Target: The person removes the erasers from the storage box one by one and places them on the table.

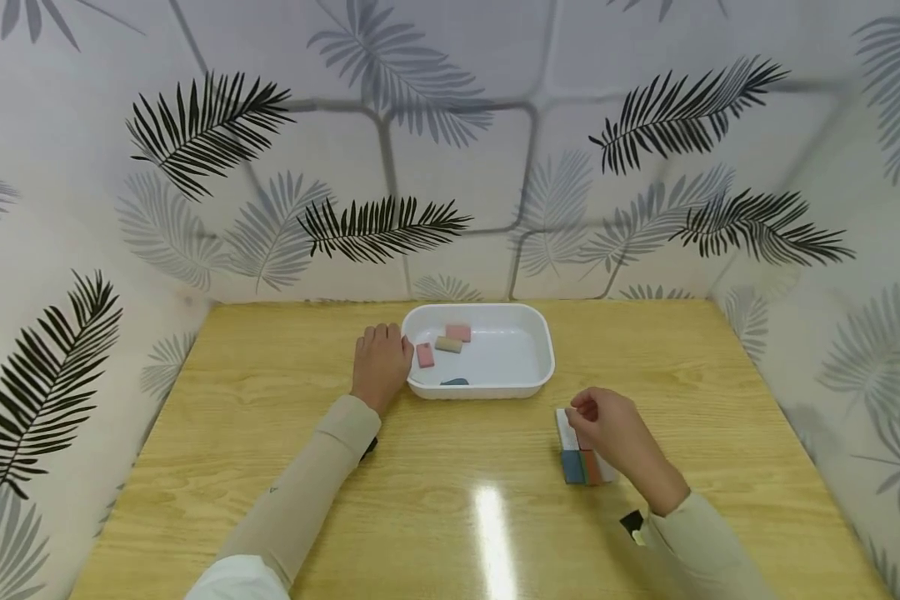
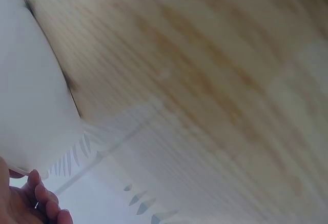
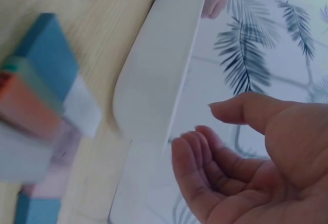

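Head: right hand (image 1: 617, 435) hung at the block cluster (image 1: 572, 468), near the white tray (image 1: 487, 391); left hand (image 1: 382, 367) touched the tray's left rim. Left wrist: fingers bent, grip couldn't be told. Right wrist: right hand empty, small thumb-finger gap; light, square placing probably suited, sparing neighbouring blocks.

In the head view, the left sleeve (image 1: 307, 483) at 7 o'clock is showing beige cloth, 1 small dark mark (image 1: 273, 490) and white fabric (image 1: 238, 579), while 1 black piece (image 1: 632, 522) with a yellow patch (image 1: 640, 538) is sitting beside the beige right sleeve (image 1: 708, 546) at 4 o'clock.
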`<state>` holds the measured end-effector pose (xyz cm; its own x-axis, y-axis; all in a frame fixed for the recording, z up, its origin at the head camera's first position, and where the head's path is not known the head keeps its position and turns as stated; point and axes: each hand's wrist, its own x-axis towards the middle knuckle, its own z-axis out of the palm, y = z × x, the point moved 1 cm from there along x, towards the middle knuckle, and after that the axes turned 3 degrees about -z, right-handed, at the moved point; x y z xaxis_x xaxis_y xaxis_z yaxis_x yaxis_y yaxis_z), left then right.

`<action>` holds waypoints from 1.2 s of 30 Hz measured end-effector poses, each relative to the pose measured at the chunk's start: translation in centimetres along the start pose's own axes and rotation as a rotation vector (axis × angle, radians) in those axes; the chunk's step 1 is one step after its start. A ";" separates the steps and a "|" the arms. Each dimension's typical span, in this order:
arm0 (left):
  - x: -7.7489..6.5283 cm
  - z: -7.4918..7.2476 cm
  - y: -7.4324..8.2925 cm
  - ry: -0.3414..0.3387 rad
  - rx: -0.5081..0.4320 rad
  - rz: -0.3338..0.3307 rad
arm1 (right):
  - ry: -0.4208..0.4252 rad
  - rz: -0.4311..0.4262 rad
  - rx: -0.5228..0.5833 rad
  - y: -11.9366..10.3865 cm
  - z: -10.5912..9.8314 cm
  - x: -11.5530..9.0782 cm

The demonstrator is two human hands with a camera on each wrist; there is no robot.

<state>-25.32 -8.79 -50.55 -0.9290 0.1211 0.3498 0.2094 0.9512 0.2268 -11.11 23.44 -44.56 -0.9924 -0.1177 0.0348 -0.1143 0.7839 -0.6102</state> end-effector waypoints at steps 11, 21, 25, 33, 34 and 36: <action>0.1 0.3 0.0 -0.029 0.013 -0.003 | 0.019 -0.206 0.054 -3.4 4.0 7.2; 0.2 0.0 -0.1 -0.060 -0.001 -0.016 | -0.083 -0.195 0.039 -4.6 8.6 12.4; 0.2 -0.2 -0.1 -0.056 0.008 -0.003 | -0.114 -0.212 0.005 -5.1 9.7 13.5; 0.2 -0.1 -0.3 -0.050 0.015 -0.007 | -0.133 -0.178 -0.088 -6.1 10.9 15.8; 0.2 -0.1 -0.3 -0.052 0.014 -0.007 | -0.135 -0.165 -0.102 -6.1 11.1 16.1; 0.1 -0.1 -0.3 -0.054 0.011 -0.003 | -0.136 -0.142 -0.130 -6.1 11.4 16.5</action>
<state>-25.50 -9.07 -50.51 -0.9448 0.1334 0.2993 0.2037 0.9545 0.2176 -26.33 9.75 -49.30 -0.9519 -0.3065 0.0006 -0.2658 0.8244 -0.4997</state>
